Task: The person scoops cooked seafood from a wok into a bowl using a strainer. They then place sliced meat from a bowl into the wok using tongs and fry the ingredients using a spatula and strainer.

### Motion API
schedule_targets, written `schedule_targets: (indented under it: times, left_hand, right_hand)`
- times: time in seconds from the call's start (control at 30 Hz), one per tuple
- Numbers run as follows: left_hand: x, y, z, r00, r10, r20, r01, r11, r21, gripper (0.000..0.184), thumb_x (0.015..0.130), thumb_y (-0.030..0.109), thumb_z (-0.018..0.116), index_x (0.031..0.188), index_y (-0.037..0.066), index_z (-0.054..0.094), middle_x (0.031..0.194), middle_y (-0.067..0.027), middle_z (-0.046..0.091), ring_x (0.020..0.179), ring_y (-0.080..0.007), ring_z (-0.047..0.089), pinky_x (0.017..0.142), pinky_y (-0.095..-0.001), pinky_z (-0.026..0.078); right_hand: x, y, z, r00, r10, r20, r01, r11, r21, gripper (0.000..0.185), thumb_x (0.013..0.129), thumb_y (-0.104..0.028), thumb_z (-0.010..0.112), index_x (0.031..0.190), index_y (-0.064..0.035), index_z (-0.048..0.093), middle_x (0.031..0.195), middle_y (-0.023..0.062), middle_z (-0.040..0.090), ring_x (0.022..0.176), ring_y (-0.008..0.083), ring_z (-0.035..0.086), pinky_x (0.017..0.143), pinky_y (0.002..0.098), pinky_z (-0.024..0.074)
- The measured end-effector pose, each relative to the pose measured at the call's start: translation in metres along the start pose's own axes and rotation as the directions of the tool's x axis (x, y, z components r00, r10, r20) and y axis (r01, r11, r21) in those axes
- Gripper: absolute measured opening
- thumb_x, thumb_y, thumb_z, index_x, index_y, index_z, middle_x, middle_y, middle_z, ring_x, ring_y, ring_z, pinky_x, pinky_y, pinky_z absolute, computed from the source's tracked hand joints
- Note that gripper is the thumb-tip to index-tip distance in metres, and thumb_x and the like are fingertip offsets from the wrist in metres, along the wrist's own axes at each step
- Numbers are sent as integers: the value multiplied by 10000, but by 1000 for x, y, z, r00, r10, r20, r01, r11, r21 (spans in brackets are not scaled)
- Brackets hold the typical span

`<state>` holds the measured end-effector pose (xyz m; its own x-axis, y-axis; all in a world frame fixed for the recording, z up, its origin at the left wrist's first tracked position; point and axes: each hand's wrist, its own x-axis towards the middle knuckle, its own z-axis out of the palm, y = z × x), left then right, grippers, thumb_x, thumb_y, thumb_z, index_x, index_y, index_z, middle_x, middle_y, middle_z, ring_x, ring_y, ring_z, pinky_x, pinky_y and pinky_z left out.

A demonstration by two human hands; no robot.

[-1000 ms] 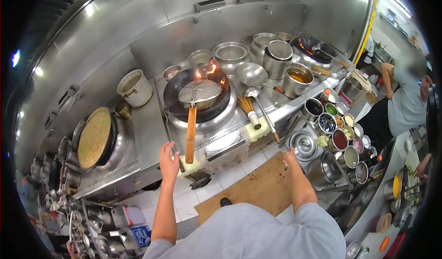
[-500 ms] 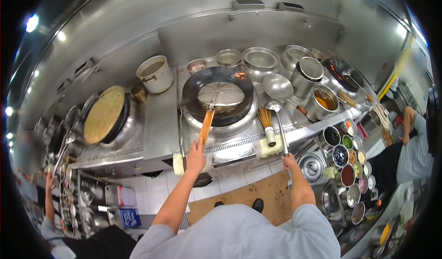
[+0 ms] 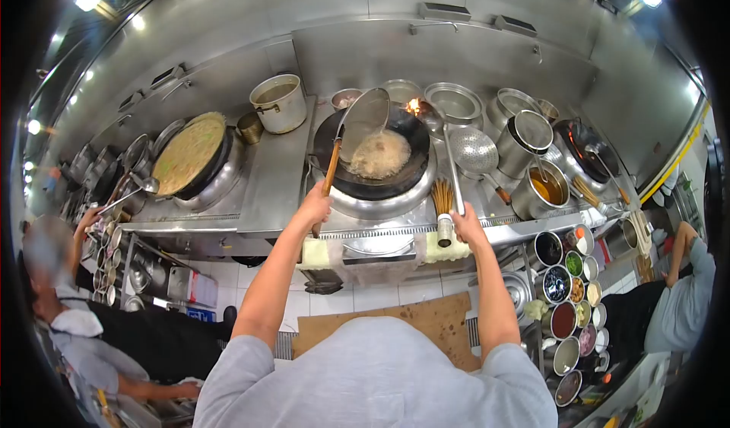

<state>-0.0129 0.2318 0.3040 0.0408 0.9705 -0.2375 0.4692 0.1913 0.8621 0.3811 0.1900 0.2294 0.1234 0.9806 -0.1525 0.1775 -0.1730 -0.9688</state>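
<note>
My left hand (image 3: 315, 204) is closed round the wooden handle of a mesh strainer (image 3: 365, 118). The strainer tilts up over the left part of a dark wok (image 3: 420, 148), partly covering the wok's far rim. Pale, frothy food (image 3: 380, 156) lies in the wok; I cannot make out its kind. A long-handled ladle (image 3: 454, 163) is gripped in my right hand (image 3: 466, 221), its bowl at the wok's far right rim. Beside that hand stands a bamboo brush (image 3: 443, 204). Flame (image 3: 413, 106) shows behind the wok.
A large pan of yellowish food (image 3: 190, 154) and a tall pot (image 3: 278, 103) stand left. On the right are a perforated skimmer (image 3: 473, 151), a pot of orange liquid (image 3: 549, 186) and several seasoning containers (image 3: 563, 259). Co-workers stand at left (image 3: 144, 344) and right (image 3: 677, 291).
The strainer has tipped up from lying over the wok, uncovering the food. My right hand has risen, bringing the ladle's bowl from the counter to the wok's far rim.
</note>
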Motion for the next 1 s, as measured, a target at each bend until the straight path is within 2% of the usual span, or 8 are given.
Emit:
schedule_targets:
  times: [0.17, 0.23, 0.27, 0.53, 0.7, 0.77, 0.83, 1.0]
  left_hand:
    - [24, -30, -19, 940, 274, -203, -258, 961, 100, 602, 773, 15, 454, 1364, 53, 348, 1082, -272, 570, 1021, -421, 558, 888, -438, 444]
    - [30, -30, -35, 907, 339, -250, -290, 933, 215, 590, 770, 19, 468, 1351, 51, 373, 1150, -273, 557, 1080, -407, 540, 930, -415, 427]
    - [31, -27, -44, 912, 314, -264, -250, 935, 249, 581, 768, 24, 476, 1342, 49, 389, 1189, -271, 545, 1112, -393, 528, 951, -400, 416]
    - [111, -76, -81, 941, 321, -111, -301, 939, 167, 604, 784, 53, 513, 1368, 78, 362, 1074, -222, 595, 920, -348, 614, 817, -395, 491]
    - [109, -79, -98, 973, 142, 181, -125, 987, -101, 619, 846, 70, 528, 1410, 132, 281, 839, -65, 516, 553, -119, 495, 423, -281, 461]
    - [95, -79, -100, 965, 133, 226, -107, 986, -125, 624, 856, 57, 511, 1417, 143, 253, 852, -71, 520, 563, -138, 519, 426, -278, 474]
    - [63, -63, -98, 967, 45, 250, -25, 996, -82, 652, 876, 51, 511, 1440, 155, 200, 855, -48, 471, 581, -122, 500, 435, -266, 468]
    - [18, -44, -68, 949, -52, 312, 126, 966, -223, 556, 832, 4, 502, 1326, 118, 276, 829, -73, 483, 569, -137, 503, 451, -307, 488]
  right_hand:
    - [83, -20, 10, 995, -91, 50, 100, 967, -236, 509, 849, -201, 607, 1298, -83, 397, 699, 87, 569, 487, 180, 535, 398, 323, 429]
    - [125, -10, 23, 923, -381, 53, 308, 651, -694, 648, 806, -213, 637, 1381, -132, 349, 973, 193, 647, 791, 327, 651, 655, 415, 527]
    - [122, -30, 30, 966, -254, 52, 219, 690, -689, 630, 785, -241, 643, 1356, -160, 389, 1176, 215, 579, 1064, 383, 566, 902, 436, 459]
    - [119, -81, 56, 987, -140, 81, 143, 516, -844, 605, 810, -272, 619, 1366, -246, 381, 1176, 189, 578, 1100, 361, 542, 949, 453, 416]
    - [116, -56, 30, 972, -195, 133, 221, 555, -802, 590, 789, -254, 640, 1338, -205, 428, 1111, 185, 614, 951, 350, 621, 839, 445, 487]
    - [92, -58, 20, 972, -162, 168, 233, 613, -755, 586, 781, -248, 645, 1329, -190, 445, 1097, 179, 627, 952, 352, 626, 802, 441, 510]
    - [67, -67, 13, 984, -116, 136, 178, 722, -669, 580, 780, -183, 629, 1330, -171, 447, 901, 139, 656, 509, 248, 596, 482, 370, 503]
    - [46, -44, -10, 972, -41, 230, 155, 848, -507, 575, 811, -126, 611, 1351, -126, 414, 661, 45, 539, 419, 104, 464, 364, 286, 418]
